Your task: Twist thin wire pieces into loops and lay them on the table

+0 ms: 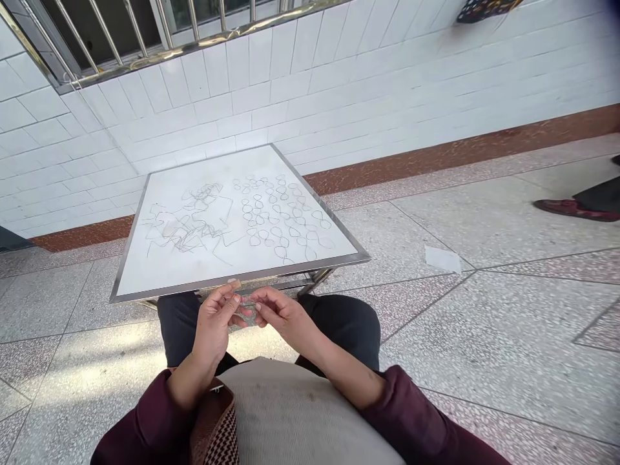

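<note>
My left hand [214, 318] and my right hand [285, 316] meet above my lap, just in front of the table's near edge. Thumb and fingers are pinched together on each, the fingertips almost touching. Whatever they hold is too thin or too hidden to name. A tan wrap seems to cover a left fingertip. Beyond them stands a white-topped table [203, 274] with a metal rim. A loose tangle of thin dark strands [186, 236] lies on its left half. Rows of thin closed loops [276, 231], many joined in pairs or short chains, cover the right half.
Behind the table runs a white tiled wall [300, 84] with a barred window [111, 39]. A white piece of paper [442, 259] lies on the speckled floor to the right. Another person's shoe [581, 208] shows at the far right. A brown strap [213, 420] hangs by my left arm.
</note>
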